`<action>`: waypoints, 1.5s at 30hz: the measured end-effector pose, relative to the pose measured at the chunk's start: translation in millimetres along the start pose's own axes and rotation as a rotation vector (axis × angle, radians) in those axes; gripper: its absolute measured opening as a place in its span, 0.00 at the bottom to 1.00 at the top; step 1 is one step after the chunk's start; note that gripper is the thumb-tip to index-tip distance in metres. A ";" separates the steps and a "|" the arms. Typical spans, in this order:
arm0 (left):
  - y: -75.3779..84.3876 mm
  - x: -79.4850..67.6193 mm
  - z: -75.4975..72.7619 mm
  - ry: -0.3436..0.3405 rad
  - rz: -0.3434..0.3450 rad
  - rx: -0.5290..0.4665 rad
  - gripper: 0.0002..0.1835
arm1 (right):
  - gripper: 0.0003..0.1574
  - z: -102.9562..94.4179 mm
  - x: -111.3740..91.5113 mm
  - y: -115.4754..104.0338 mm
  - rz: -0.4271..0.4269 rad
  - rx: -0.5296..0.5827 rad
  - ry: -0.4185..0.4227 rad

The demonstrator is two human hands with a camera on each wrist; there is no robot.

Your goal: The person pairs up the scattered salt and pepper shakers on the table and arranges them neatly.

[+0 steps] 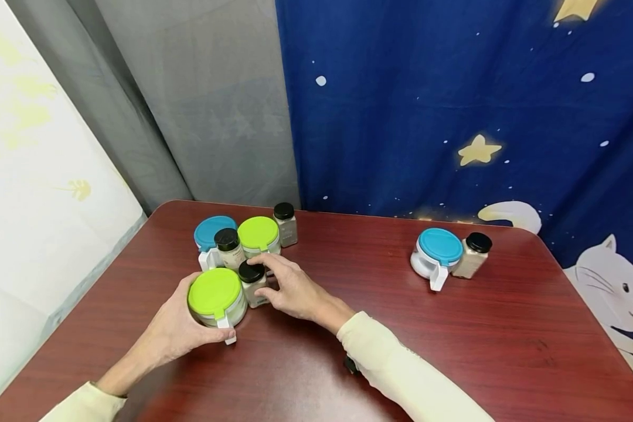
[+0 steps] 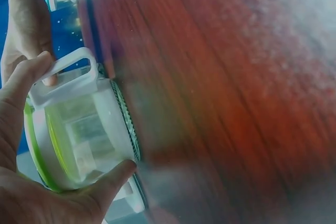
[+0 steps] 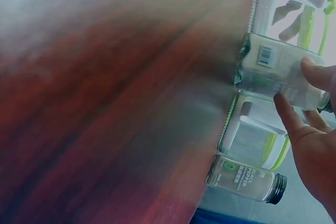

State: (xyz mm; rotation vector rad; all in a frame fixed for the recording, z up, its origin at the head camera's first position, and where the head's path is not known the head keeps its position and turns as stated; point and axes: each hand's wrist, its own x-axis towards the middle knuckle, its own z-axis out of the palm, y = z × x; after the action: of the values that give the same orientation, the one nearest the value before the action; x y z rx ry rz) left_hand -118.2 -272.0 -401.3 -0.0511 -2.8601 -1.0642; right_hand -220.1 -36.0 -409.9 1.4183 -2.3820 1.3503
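My left hand [image 1: 175, 325] grips a clear jar with a lime-green lid [image 1: 214, 292], fingers round its far side and thumb at the white handle [image 2: 65, 74]. Right beside that jar stands a square glass spice bottle with a black cap [image 1: 252, 272]. My right hand [image 1: 298, 290] holds this bottle between thumb and fingers; its barcode side [image 3: 266, 56] shows in the right wrist view. Close behind are a second green-lidded jar [image 1: 258, 232], a blue-lidded jar [image 1: 214, 230] and another black-capped bottle [image 1: 229, 246]. A black pepper bottle [image 3: 244, 178] stands at the cluster's right end.
Farther right on the reddish-brown table [image 1: 506, 340], another blue-lidded jar [image 1: 440, 247] stands beside a black-capped bottle [image 1: 472, 255]. A grey curtain [image 1: 211, 105] and a blue star-patterned curtain [image 1: 390, 117] hang behind the table's back edge.
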 end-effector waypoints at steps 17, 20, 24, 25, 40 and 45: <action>22.4 -3.2 1.1 -0.012 0.038 0.045 0.65 | 0.34 -23.7 -19.2 -13.9 0.004 0.052 0.091; 28.1 -2.2 4.6 -0.022 0.066 0.022 0.62 | 0.33 -28.1 -28.7 -17.4 0.013 0.041 0.125; 36.1 1.5 12.9 -0.050 0.098 -0.021 0.59 | 0.33 -34.8 -42.6 -19.9 0.046 0.036 0.163; 38.6 2.6 15.4 -0.056 0.105 -0.032 0.59 | 0.33 -37.1 -46.2 -20.4 0.055 0.034 0.171; 97.6 56.4 68.8 -0.072 0.167 -0.069 0.66 | 0.36 -89.7 -94.7 4.5 0.193 0.103 0.332; 116.3 82.3 89.1 -0.109 0.168 -0.130 0.65 | 0.38 -108.7 -104.2 19.0 0.253 0.040 0.388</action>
State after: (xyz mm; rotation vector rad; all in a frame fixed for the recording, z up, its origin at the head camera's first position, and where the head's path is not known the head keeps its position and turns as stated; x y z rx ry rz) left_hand -199.3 -125.7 -384.8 -0.3619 -2.8133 -1.2457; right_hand -212.9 115.4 -402.0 0.7837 -2.3318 1.5644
